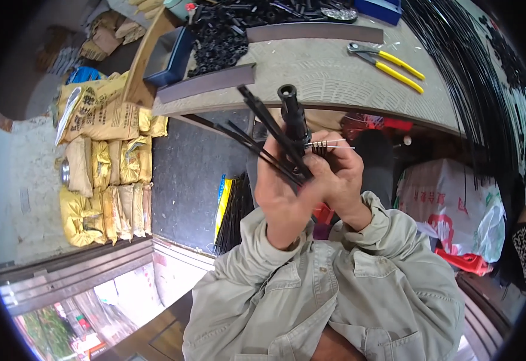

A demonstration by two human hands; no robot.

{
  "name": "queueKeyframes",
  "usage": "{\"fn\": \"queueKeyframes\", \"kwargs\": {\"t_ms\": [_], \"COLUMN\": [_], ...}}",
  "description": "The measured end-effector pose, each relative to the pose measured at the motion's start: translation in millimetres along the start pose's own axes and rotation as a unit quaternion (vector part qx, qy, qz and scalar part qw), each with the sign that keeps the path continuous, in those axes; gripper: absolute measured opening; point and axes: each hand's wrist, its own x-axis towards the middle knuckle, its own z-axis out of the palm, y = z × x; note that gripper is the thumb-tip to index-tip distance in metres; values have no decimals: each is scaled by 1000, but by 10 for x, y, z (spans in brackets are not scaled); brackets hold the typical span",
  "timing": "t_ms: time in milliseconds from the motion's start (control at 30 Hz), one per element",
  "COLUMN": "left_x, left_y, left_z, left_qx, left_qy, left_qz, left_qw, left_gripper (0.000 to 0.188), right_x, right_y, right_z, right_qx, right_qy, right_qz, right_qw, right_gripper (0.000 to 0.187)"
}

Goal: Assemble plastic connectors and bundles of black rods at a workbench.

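In front of my chest, my left hand (280, 195) is closed around a black umbrella-like frame (294, 117), with a round hollow end pointing away from me. Several black rods fan out from it to the upper left. My right hand (339, 180) presses against the frame's near side, fingers bent and thumb over a row of small black rib ends (319, 148). A thin silvery wire (340, 142) sticks out to the right between its fingers. Where the fingers meet the frame, the exact grip is partly hidden.
Pliers with yellow handles (395, 69) lie on the workbench (317, 69), near a heap of small black parts (221, 45) and a dark blue bin (170, 57). Long black rods (455, 66) cover its right end. Stacked sacks (103, 162) stand left; a white bag (443, 198) sits right.
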Motion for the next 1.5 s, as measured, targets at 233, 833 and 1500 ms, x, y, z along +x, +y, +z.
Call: {"fn": "queueKeyframes", "kwargs": {"t_ms": [233, 833, 1500], "left_x": [51, -158, -176], "left_y": [-15, -60, -72], "left_z": [-252, -440, -696], "left_qx": [1, 44, -102], "left_qy": [140, 184, 197], "left_qz": [1, 50, -35], "left_qw": [990, 981, 975], "left_gripper": [25, 27, 23], "right_x": [-7, -42, -103], "right_y": [89, 379, 406], "right_z": [165, 341, 284], "right_qx": [74, 29, -16], "right_qy": [-3, -104, -101], "right_qz": [56, 144, 88], "right_qw": [996, 984, 991], "right_gripper": [16, 11, 15]}}
